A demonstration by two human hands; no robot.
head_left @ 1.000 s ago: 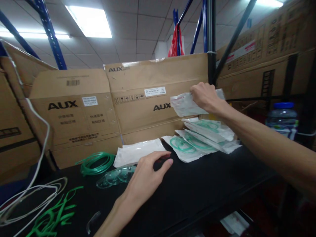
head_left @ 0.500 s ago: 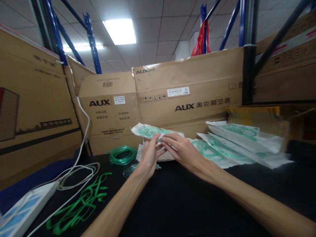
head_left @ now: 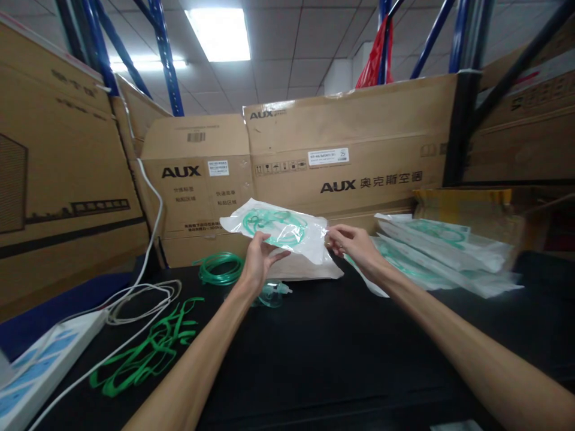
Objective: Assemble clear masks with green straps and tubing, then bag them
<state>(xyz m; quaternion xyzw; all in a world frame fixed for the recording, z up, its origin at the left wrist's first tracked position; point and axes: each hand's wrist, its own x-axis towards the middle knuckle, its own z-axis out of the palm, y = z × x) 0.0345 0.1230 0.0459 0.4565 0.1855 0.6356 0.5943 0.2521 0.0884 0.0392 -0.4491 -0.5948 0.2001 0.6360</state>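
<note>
A clear and white pouch (head_left: pixel 281 229) with coiled green tubing inside is held up above the black table. My left hand (head_left: pixel 257 263) grips its lower left edge between thumb and fingers. At the pouch's right end, my right hand (head_left: pixel 353 245) is closed in a pinch on the edge. Beneath the raised pouch lies another white package (head_left: pixel 309 267). A clear mask piece (head_left: pixel 273 294) rests on the table just right of my left wrist, and a coil of green tubing (head_left: pixel 221 269) lies to the left.
Several pouches (head_left: pixel 444 251) are piled at the right. Green straps (head_left: pixel 150 353), a white cable (head_left: pixel 157 221) and a power strip (head_left: pixel 45 359) lie at the left. Cardboard boxes (head_left: pixel 287 131) wall the back of the black table (head_left: pixel 314 359).
The pouch is now raised and turned to show its clear face. My right hand has moved right, to its end; my left hand has shifted slightly left. The camera view has tilted down.
</note>
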